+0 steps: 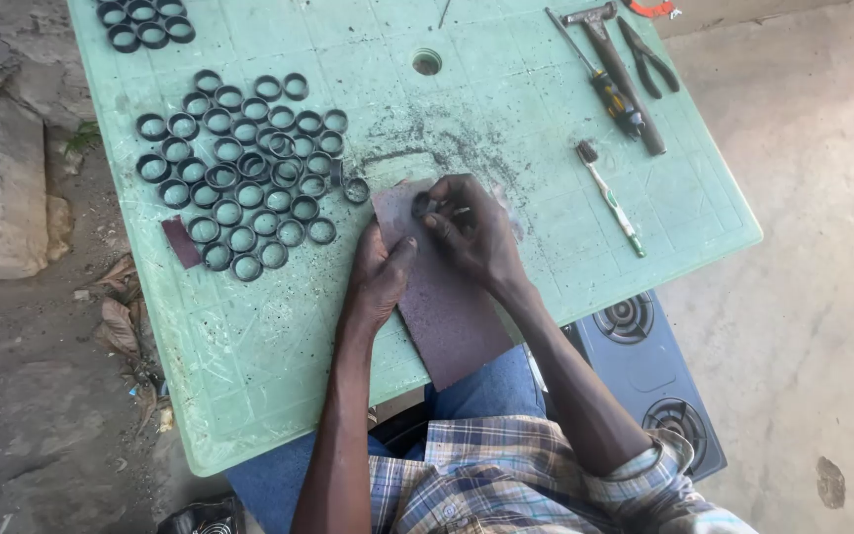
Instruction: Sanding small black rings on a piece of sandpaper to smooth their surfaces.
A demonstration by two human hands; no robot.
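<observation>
Your right hand (473, 229) is pinching a small black ring (423, 206) in its fingertips and pressing it on the far end of the sandpaper sheet (444, 297). Your left hand (378, 277) is lying flat, fingers released, on the sheet's left edge and pinning it to the green desk (279, 336). The sheet's long axis is running from the near edge of the desk toward the middle. The black rings (244, 178) are lying toward the left edge, nearer to your left hand.
</observation>
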